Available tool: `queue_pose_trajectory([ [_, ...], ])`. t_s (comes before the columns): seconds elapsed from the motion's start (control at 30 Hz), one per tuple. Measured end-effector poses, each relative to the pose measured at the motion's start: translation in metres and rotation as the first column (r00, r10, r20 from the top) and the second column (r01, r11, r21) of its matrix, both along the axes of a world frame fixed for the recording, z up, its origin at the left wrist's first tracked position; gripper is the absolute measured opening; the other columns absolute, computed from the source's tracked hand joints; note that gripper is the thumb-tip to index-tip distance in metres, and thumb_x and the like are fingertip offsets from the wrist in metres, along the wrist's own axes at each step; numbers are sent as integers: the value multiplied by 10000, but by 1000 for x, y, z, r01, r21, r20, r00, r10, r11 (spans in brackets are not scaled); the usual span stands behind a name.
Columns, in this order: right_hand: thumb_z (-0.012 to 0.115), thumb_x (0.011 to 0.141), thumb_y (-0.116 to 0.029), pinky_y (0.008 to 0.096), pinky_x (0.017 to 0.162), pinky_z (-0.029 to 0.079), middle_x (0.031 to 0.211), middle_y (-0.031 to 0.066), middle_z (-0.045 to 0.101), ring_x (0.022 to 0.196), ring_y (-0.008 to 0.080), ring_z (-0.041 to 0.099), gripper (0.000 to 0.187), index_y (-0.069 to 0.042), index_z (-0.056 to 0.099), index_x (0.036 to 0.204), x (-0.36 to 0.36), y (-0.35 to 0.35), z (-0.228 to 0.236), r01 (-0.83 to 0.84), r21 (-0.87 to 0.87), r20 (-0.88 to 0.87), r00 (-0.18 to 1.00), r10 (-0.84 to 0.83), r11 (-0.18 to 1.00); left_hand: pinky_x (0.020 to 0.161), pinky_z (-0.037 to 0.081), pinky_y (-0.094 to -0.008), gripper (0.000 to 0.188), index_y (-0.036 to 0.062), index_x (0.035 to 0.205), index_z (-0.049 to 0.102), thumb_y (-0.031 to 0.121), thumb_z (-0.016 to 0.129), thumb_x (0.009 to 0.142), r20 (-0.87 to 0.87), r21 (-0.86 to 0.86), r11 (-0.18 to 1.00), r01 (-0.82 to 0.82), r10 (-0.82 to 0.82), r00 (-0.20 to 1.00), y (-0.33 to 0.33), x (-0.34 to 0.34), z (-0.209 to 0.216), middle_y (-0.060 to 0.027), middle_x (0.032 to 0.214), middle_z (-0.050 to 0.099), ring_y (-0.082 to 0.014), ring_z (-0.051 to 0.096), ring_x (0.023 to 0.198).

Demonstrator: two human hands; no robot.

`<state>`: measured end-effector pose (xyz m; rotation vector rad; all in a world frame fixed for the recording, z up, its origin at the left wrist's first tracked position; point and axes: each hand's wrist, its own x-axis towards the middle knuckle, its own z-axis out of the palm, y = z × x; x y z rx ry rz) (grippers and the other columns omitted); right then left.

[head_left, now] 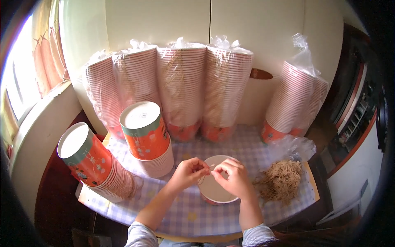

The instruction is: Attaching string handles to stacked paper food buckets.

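Above the open mouth of a white-lined paper bucket point(218, 193), my two hands meet with their fingertips nearly touching. My left hand point(190, 172) is closed in a pinch on a thin pale string point(200, 180), part of which dangles below the fingers. Thumb and forefinger of my right hand point(232, 176) also pinch at the string, close to the left fingertips. Whether it is being knotted there is too small to make out. Right of the bucket lies a tangled heap of tan strings point(284, 181).
Upside-down stacks of orange and green paper buckets stand at left, one nearer point(92, 160), one farther point(146, 136). Tall bagged bucket stacks point(181, 86) line the back, with more bagged stacks point(290, 96) at right. Crumpled clear plastic point(292, 147) lies behind the strings on the checked tablecloth point(173, 214).
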<state>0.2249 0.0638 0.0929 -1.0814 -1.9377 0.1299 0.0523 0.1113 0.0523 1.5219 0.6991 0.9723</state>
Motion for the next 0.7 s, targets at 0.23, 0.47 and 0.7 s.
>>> queue_pose_trajectory([
  [0.23, 646, 720, -257, 338, 511, 473, 618, 62, 567, 572, 227, 592, 177, -87, 648, 673, -27, -5, -10, 216, -127, 296, 940, -171, 968, 594, 473, -192, 72, -31, 844, 570, 29, 591, 809, 90, -45, 997, -69, 73, 993, 0, -2, 2, -56, 770, 630, -82, 593, 710],
  [0.47, 632, 714, -213, 344, 481, 470, 629, 66, 572, 560, 241, 592, 160, -74, 614, 635, -31, 6, -25, 285, -19, 272, 924, -270, 958, 586, 479, -206, 96, -32, 816, 580, 54, 616, 793, -17, 54, 985, -165, 166, 986, -1, -3, 9, -57, 745, 633, -79, 594, 686],
  [0.7, 614, 693, -153, 346, 495, 468, 652, 60, 571, 561, 255, 581, 93, -80, 606, 637, -18, 27, -35, 253, -49, 191, 952, -239, 966, 629, 486, -228, 151, -31, 861, 540, 118, 561, 851, -12, 0, 995, -96, 96, 995, 14, -7, -11, -70, 756, 634, -85, 590, 707],
])
